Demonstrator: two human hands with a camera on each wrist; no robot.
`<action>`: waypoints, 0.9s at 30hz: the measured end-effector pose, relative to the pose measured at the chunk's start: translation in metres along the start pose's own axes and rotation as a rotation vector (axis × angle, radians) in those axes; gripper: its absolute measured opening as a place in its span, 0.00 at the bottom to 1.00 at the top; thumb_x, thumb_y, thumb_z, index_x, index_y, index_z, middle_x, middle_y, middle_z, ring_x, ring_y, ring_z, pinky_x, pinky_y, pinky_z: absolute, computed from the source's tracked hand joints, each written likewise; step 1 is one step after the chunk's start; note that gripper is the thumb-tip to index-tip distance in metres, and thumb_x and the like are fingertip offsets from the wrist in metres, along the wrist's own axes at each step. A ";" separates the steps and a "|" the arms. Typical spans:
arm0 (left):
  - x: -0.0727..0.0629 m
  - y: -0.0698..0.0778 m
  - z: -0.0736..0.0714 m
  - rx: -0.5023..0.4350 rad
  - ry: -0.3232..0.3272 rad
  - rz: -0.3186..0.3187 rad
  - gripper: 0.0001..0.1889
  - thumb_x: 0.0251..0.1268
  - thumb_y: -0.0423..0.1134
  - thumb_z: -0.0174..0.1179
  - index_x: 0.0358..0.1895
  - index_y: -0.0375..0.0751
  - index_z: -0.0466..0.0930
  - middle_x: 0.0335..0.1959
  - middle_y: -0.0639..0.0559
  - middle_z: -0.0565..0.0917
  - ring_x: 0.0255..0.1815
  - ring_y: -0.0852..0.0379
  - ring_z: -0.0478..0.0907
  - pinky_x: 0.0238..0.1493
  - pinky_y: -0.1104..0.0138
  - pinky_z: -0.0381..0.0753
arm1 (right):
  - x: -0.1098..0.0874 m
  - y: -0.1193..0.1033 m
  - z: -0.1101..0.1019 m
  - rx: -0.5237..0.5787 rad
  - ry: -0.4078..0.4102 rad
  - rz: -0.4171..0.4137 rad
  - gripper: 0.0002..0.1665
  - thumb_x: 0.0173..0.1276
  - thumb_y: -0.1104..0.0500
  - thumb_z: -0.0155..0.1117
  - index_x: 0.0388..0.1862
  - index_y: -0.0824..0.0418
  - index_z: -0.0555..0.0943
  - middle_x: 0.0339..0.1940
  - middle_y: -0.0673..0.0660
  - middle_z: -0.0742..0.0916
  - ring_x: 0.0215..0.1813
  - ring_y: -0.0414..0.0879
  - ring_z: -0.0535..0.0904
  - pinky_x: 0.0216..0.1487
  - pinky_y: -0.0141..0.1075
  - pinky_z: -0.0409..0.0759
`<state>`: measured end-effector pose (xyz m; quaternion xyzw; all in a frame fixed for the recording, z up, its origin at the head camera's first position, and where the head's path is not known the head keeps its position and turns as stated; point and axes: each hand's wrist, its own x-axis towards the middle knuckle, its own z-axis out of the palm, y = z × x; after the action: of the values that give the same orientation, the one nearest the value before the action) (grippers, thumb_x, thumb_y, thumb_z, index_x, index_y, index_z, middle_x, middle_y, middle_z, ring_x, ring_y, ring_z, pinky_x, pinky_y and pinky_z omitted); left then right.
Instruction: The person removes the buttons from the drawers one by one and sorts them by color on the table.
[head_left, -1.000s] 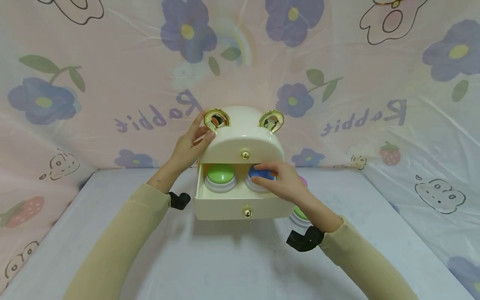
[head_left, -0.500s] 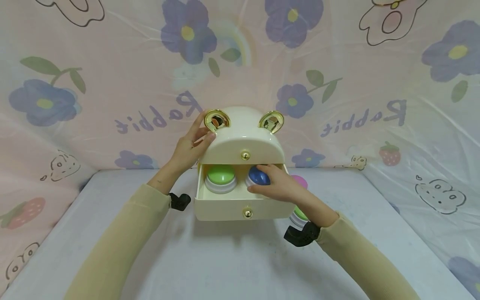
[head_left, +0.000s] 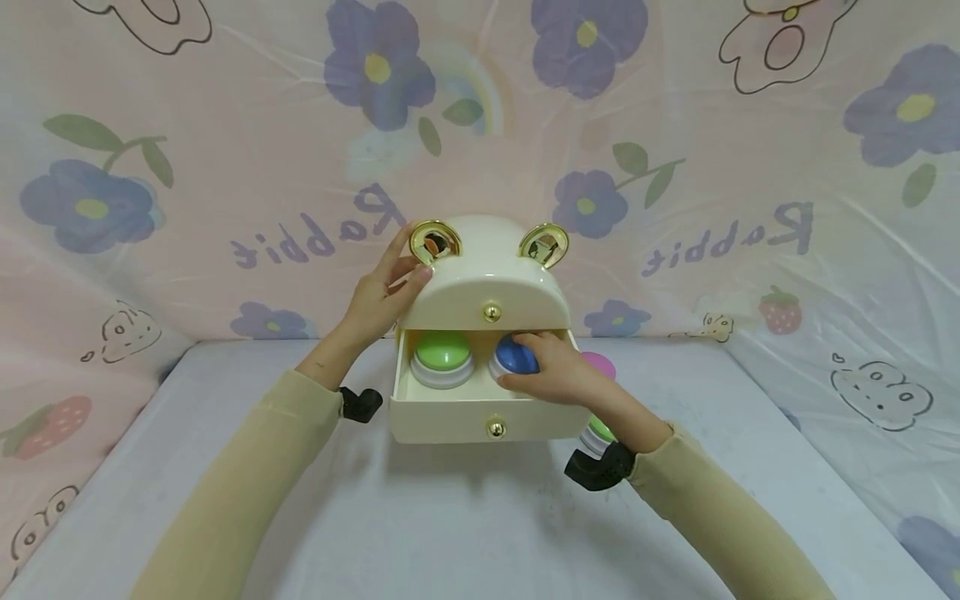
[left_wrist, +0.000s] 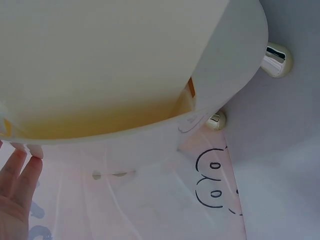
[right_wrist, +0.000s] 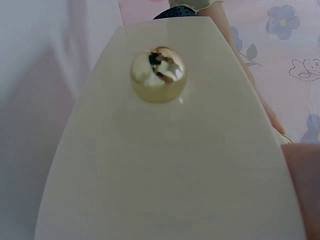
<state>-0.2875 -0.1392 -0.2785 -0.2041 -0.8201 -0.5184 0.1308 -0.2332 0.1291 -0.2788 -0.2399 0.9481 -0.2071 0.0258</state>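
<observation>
A small cream drawer cabinet (head_left: 487, 287) with two gold-rimmed ears stands on the table. Its lower drawer (head_left: 435, 421) is pulled out, with gold knobs on both fronts. My left hand (head_left: 377, 298) rests against the cabinet's upper left side, thumb at the front and fingers near the ear; in the left wrist view, extended fingers (left_wrist: 21, 180) touch the cabinet. Inside the drawer, my right hand (head_left: 558, 371) grips a blue-topped push button (head_left: 514, 356) with a white base, thumb in front and fingers behind. A green-topped push button (head_left: 442, 354) sits left of it.
Right of the cabinet, a pink-topped round thing (head_left: 602, 363) and another green-topped push button (head_left: 597, 435) show partly behind my right arm. The white table (head_left: 450, 517) meets a flower-printed cloth (head_left: 480, 150) at the back and sides.
My right hand has turned and lowered slightly around the blue push button, its thumb now at the near side. The left hand, cabinet and drawer stay put.
</observation>
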 end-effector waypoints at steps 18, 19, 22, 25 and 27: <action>0.002 -0.003 0.001 -0.004 0.001 0.010 0.36 0.72 0.47 0.52 0.76 0.68 0.43 0.64 0.42 0.75 0.70 0.48 0.66 0.70 0.54 0.65 | -0.001 -0.002 0.004 0.014 -0.011 0.080 0.45 0.55 0.45 0.71 0.64 0.70 0.71 0.62 0.71 0.70 0.62 0.62 0.66 0.60 0.57 0.73; 0.002 -0.003 0.001 -0.003 0.002 0.009 0.36 0.72 0.47 0.52 0.76 0.68 0.43 0.64 0.42 0.75 0.70 0.48 0.66 0.70 0.54 0.65 | 0.000 -0.002 0.004 0.014 -0.014 0.066 0.44 0.55 0.45 0.72 0.64 0.69 0.71 0.61 0.70 0.72 0.62 0.61 0.66 0.60 0.57 0.73; 0.002 -0.002 0.001 -0.005 0.005 0.005 0.36 0.72 0.47 0.52 0.76 0.70 0.43 0.64 0.42 0.75 0.70 0.48 0.66 0.70 0.54 0.65 | 0.001 -0.002 0.004 0.006 -0.024 0.027 0.42 0.53 0.46 0.74 0.62 0.65 0.74 0.57 0.66 0.78 0.60 0.60 0.68 0.59 0.56 0.73; 0.002 -0.002 0.001 -0.006 0.005 0.004 0.35 0.72 0.47 0.52 0.76 0.71 0.44 0.64 0.42 0.75 0.70 0.49 0.66 0.70 0.54 0.66 | 0.003 -0.002 0.004 -0.016 -0.019 -0.009 0.39 0.51 0.48 0.76 0.59 0.66 0.76 0.53 0.64 0.81 0.58 0.59 0.71 0.59 0.54 0.74; 0.002 -0.002 0.000 -0.008 0.005 0.006 0.35 0.72 0.47 0.52 0.76 0.71 0.44 0.64 0.42 0.75 0.70 0.49 0.66 0.70 0.54 0.66 | 0.004 -0.003 0.003 -0.024 -0.014 -0.015 0.38 0.50 0.49 0.76 0.57 0.67 0.77 0.52 0.64 0.81 0.58 0.59 0.71 0.59 0.54 0.74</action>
<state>-0.2897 -0.1393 -0.2794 -0.2057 -0.8171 -0.5216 0.1338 -0.2345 0.1235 -0.2803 -0.2489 0.9485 -0.1940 0.0279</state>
